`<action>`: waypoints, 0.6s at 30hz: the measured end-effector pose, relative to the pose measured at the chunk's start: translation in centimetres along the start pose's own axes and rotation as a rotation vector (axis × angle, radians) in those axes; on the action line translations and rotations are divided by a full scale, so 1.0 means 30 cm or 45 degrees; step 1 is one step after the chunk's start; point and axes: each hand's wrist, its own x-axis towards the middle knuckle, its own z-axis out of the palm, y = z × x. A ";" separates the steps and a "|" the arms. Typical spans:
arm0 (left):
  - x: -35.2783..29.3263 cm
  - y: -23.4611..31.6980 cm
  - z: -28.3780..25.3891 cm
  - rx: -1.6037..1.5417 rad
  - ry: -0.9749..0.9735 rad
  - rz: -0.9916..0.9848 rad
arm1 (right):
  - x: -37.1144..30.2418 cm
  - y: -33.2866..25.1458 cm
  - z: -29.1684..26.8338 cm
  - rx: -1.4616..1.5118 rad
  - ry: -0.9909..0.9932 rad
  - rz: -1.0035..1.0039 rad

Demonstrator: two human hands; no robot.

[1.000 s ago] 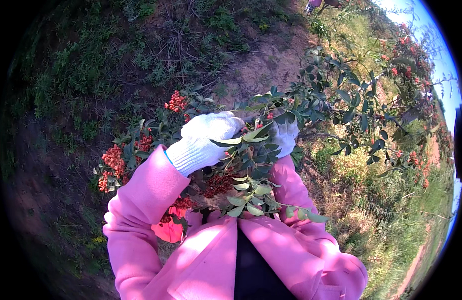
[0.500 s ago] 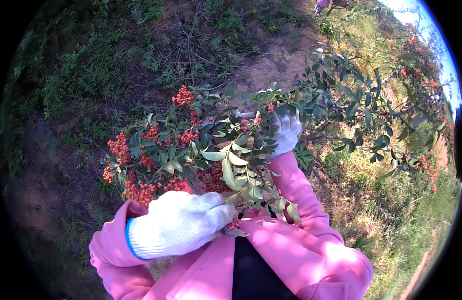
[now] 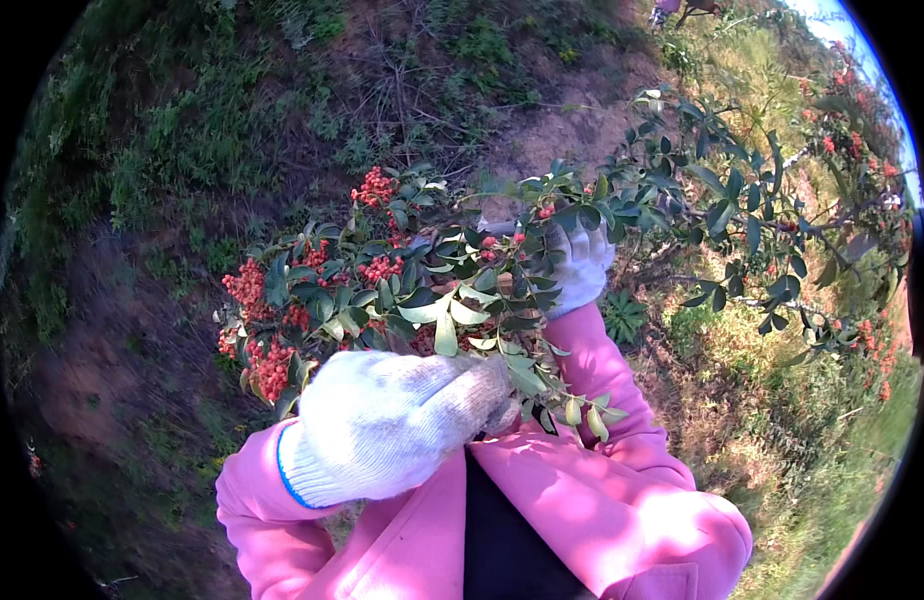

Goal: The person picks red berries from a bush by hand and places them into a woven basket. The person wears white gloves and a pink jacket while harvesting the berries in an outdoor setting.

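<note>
A leafy branch point(image 3: 447, 240) hangs in front of my chest, with red berry clusters point(image 3: 270, 367) crowding its left end. My right hand point(image 3: 580, 265), in a white knit glove, is closed around the branch near the middle, and leaves cover part of its fingers. Below the leaves is my left hand point(image 3: 397, 425), in a white glove with a blue cuff edge. Its fingers are pinched together at the lower leaf spray point(image 3: 527, 375), and whatever lies between the fingertips is hidden. More red berries show through gaps in the leaves just above this glove.
The branch runs on to the right as leafy twigs point(image 3: 722, 200). Further right stand more bushes with red berries point(image 3: 877, 345). Low green weeds point(image 3: 182, 150) and bare brown soil point(image 3: 552, 135) lie beyond the branch. Sunlit grass point(image 3: 742, 400) covers the slope on the right.
My left hand has moved up and to the right, closer to the leaves. The berries that showed under its fingertips are out of sight. My right hand keeps its hold on the branch.
</note>
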 end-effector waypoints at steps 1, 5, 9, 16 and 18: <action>0.046 -0.006 -0.019 -0.021 0.183 0.037 | -0.009 0.004 -0.010 0.000 -0.031 0.026; 0.181 -0.067 -0.002 0.117 0.238 -0.314 | -0.025 -0.009 -0.008 -0.020 -0.133 0.063; 0.216 -0.180 0.093 0.261 -0.017 -0.341 | -0.019 -0.021 -0.035 -0.009 -0.194 0.053; 0.236 -0.161 0.110 0.266 -0.140 -0.351 | -0.018 -0.026 -0.027 0.086 -0.148 0.089; 0.237 -0.152 0.116 0.258 -0.095 -0.329 | -0.013 -0.025 -0.023 0.081 -0.092 0.082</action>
